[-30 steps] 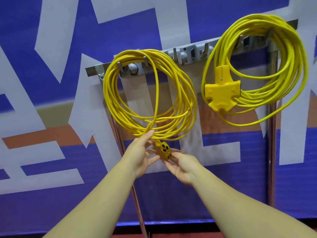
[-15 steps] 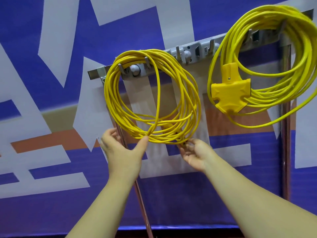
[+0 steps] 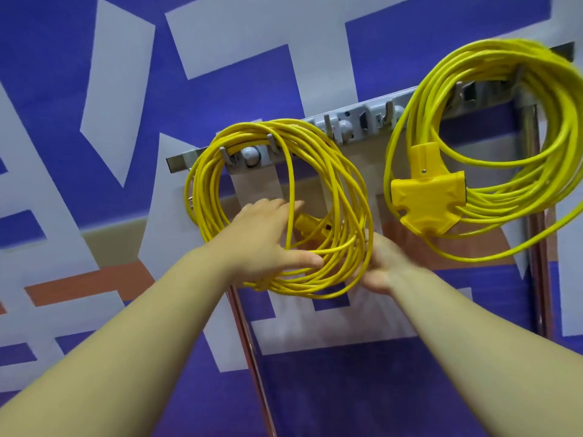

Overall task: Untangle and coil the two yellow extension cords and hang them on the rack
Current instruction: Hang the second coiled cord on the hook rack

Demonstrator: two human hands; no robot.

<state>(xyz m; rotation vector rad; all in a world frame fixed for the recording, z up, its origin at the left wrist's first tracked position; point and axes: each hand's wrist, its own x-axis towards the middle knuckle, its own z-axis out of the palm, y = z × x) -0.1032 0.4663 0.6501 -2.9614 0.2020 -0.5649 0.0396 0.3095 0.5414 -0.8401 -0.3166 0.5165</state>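
Note:
Two yellow extension cords hang coiled on the grey hook rack. The left coil loops over hooks at the rack's left end, and its yellow plug end lies inside the loop. My left hand reaches into this coil's middle with straight fingers near the plug and its thumb over the lower strands. My right hand lies palm up under the coil's lower right edge, its fingertips hidden behind the strands. The right coil, with a three-way socket head, hangs untouched.
The rack stands on two shiny copper-coloured poles, one pole under the left coil and another pole at the right. Behind it is a blue wall banner with white and orange shapes.
My left hand has moved from the coil's lower left edge up into its middle. The right hand has slid to the coil's lower right side. The plug end now sits inside the loop.

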